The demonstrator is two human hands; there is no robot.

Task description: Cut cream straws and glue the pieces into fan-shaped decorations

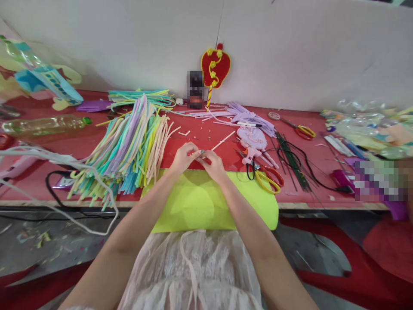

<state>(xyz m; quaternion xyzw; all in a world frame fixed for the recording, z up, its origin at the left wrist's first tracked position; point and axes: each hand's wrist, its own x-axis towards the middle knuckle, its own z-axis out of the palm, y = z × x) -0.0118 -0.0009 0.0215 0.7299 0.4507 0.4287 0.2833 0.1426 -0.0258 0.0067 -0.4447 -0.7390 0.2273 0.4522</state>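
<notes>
My left hand [184,157] and my right hand [212,163] meet over the near edge of the red table, fingers closed in a pinch. Between them they hold a pale peach pipe cleaner [224,140], whose free end points up to the right. The pinched part is mostly hidden by my fingers. Beneath my wrists a yellow-green sheet [193,202] hangs over the table edge. Left of my hands lies a big bundle of pastel pipe cleaners [125,142], with peach ones [159,150] on its near side. A short bent peach piece [184,133] rests just beyond my fingers.
At right are a pink glue gun [252,156], scissors with red and yellow handles [269,180], a lilac coiled piece [253,137], lilac pipe cleaners [248,116] and dark green stems [290,159]. A red apple-shaped decoration [215,69] leans on the wall. A white cable [97,172] hangs at left.
</notes>
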